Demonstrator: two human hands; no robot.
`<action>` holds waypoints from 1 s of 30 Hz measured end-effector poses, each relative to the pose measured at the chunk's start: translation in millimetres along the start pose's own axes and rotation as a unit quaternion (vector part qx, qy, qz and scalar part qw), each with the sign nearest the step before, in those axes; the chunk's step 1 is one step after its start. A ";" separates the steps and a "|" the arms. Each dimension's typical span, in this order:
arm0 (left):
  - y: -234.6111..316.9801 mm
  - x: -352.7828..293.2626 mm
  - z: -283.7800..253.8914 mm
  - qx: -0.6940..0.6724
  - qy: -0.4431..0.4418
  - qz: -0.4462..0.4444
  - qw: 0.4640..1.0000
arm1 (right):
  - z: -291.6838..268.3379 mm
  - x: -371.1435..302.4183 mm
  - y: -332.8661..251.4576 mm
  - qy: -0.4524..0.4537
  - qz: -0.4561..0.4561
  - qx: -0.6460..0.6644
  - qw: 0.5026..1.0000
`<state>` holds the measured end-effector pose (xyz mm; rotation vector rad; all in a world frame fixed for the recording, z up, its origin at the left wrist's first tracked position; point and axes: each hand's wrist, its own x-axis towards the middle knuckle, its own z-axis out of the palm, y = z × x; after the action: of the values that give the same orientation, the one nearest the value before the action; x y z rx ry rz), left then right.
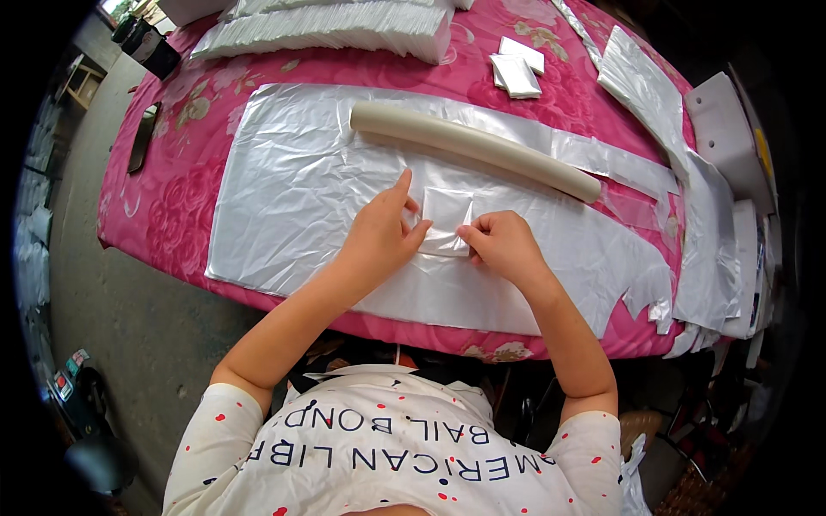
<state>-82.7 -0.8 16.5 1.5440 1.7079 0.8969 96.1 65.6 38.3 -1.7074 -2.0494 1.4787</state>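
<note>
A small folded square of shiny clear plastic film (pixel 448 211) lies on a wide spread sheet of whitish plastic film (pixel 292 185). My right hand (pixel 502 247) pinches the square's lower right edge between thumb and fingertips. At its left edge is my left hand (pixel 383 225), fingers apart, the index finger stretched away from me and the thumb beside the square's lower left corner. Just beyond both hands a long beige tube (pixel 473 148) rests slantwise across the sheet.
A pink floral cloth (pixel 185 202) covers the table. Stacked folded film (pixel 335 39) lies at the back, with several small folded squares (pixel 519 73) to its right. A phone (pixel 144 138) and black container (pixel 146 47) sit left. White boxes (pixel 730 129) and loose film (pixel 710 249) crowd the right.
</note>
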 end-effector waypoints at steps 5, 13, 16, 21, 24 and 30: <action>-3.6 -2.4 20.4 0.172 0.039 0.264 0.948 | -1.0 7.0 5.3 -0.013 -0.007 -0.009 1.000; -8.9 -2.9 50.4 0.291 -0.025 0.210 0.933 | 1.7 8.1 7.1 -0.012 0.004 0.014 1.000; -10.4 -4.2 52.4 0.251 -0.025 0.216 0.943 | 4.1 5.4 9.1 0.007 -0.006 0.019 1.000; -13.3 -1.6 54.7 0.259 -0.031 0.210 0.942 | 5.2 -19.4 4.8 0.095 -0.102 -0.218 0.966; -11.9 -5.5 49.7 0.251 -0.017 0.210 0.945 | 3.4 -29.5 4.6 0.121 -0.126 -0.339 0.924; -11.6 -38.5 17.7 0.086 0.080 0.196 0.973 | 20.7 8.0 -1.8 0.149 -0.394 -0.278 0.863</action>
<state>-70.9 -39.0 -1.9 2.0212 1.6524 1.1180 79.3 59.8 24.8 -0.8589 -2.6276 0.3692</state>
